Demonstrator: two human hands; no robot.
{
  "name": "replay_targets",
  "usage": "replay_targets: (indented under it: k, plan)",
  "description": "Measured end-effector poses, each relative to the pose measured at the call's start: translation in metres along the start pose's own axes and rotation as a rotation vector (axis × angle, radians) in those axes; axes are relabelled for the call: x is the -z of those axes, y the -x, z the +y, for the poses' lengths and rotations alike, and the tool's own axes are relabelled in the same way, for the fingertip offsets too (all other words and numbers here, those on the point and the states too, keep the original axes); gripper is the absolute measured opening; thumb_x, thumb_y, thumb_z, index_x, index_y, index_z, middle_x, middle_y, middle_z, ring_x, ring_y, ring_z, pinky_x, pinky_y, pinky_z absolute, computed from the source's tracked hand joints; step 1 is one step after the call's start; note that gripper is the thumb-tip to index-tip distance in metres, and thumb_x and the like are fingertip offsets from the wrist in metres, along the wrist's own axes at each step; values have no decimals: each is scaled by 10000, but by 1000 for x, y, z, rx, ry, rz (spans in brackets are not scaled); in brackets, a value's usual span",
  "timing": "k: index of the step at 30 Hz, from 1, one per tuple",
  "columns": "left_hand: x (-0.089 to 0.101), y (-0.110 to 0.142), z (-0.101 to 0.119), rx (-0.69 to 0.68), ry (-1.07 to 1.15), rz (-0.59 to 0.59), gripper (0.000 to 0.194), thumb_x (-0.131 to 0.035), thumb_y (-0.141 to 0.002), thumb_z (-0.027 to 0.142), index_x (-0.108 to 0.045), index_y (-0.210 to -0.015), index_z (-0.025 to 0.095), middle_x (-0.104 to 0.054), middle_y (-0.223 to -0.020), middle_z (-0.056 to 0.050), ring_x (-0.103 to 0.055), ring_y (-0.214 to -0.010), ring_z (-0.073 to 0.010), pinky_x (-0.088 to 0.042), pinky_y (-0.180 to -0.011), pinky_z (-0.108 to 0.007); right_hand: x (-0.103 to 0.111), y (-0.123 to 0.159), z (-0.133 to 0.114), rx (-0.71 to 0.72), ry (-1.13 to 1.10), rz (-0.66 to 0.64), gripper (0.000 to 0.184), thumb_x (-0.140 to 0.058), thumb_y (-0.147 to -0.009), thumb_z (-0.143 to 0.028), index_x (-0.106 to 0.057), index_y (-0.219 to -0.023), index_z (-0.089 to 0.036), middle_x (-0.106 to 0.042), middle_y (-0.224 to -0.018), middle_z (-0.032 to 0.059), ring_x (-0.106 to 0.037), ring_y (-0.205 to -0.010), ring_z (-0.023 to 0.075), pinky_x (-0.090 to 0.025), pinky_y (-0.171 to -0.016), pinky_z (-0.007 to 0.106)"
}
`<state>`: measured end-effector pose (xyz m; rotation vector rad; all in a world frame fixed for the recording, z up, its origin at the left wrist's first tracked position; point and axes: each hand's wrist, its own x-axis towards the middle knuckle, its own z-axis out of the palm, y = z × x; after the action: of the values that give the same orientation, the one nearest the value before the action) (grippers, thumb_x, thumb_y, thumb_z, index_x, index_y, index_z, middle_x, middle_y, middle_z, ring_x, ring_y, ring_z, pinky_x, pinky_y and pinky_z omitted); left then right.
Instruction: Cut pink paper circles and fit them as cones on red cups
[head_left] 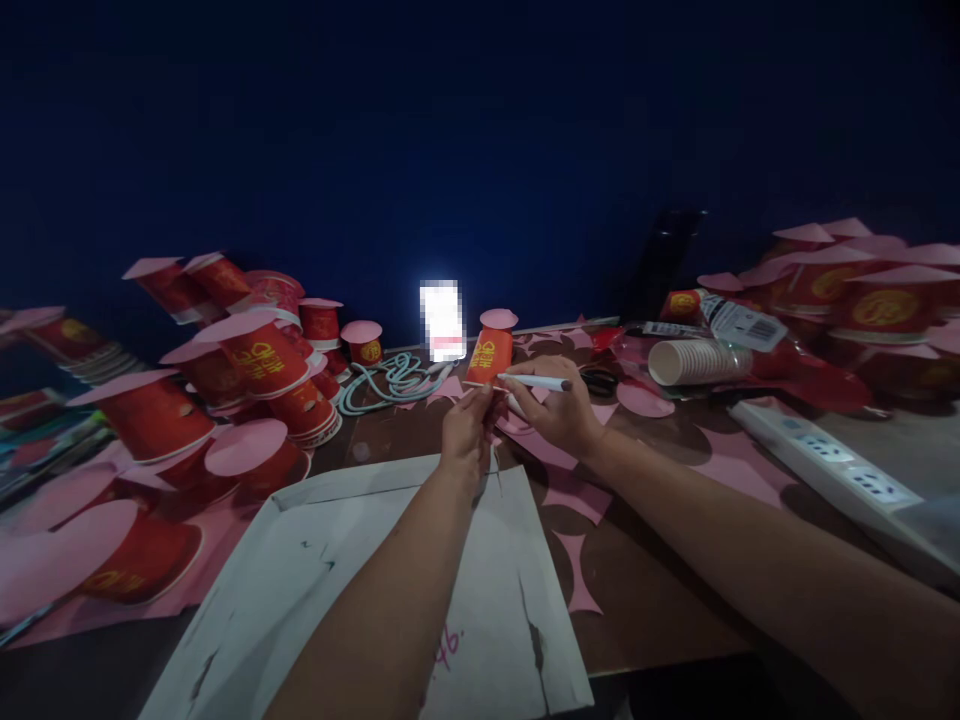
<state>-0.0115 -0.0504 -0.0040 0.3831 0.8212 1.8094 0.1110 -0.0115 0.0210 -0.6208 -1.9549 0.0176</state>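
Note:
My left hand [466, 428] is closed, its fingertips at the pale lower rim of a red paper cup [491, 352] with gold characters. That cup leans slightly and carries a flat pink paper disc [499, 318] on its upper end. Close beside it, my right hand [559, 405] grips a white marker [541, 382] with a dark end, lying across the fingers. Something white shows below the marker between the hands, too small to name. Under my left forearm lies a worn white board [360, 540] with pink handwriting.
Red cups with pink discs [255, 350] pile up on the left, and more cups [885, 300] on the right. A pale coiled cable [390, 378], a bright screen [442, 320], nested paper cups [694, 362], a power strip [840, 460] and pink paper scraps [577, 575] surround the hands.

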Motion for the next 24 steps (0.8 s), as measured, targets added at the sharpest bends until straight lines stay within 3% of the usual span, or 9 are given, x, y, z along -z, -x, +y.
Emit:
replay_targets:
  k: [6,16,24]
  plan:
    - [1,-1,-1,2,-31,-15,198,-819,-582,198,-693,-714,122,-684,-709,-26,-628,-638,-85,-500,-671,-196,0,-1,3,-28,-17,-10,115,-566,-891,-286,-657,-907,-218,-718,-903,50,-648,-885,216,-433,-855,397]
    - [1,-3,-4,-19,2,2,159,-810,-578,174,-687,-667,127,-667,-676,-9,-605,-620,-73,-493,-684,-203,1,0,-1,-30,-76,-62,59,-618,-838,-251,-650,-801,-218,-721,-813,22,-650,-807,200,-440,-840,381]
    - [1,0,-2,-11,-33,-6,187,-809,-588,191,-705,-722,113,-675,-694,-27,-614,-617,-78,-498,-678,-200,0,0,1,-32,-18,-20,119,-575,-880,-299,-659,-897,-215,-723,-902,50,-649,-884,216,-423,-876,393]
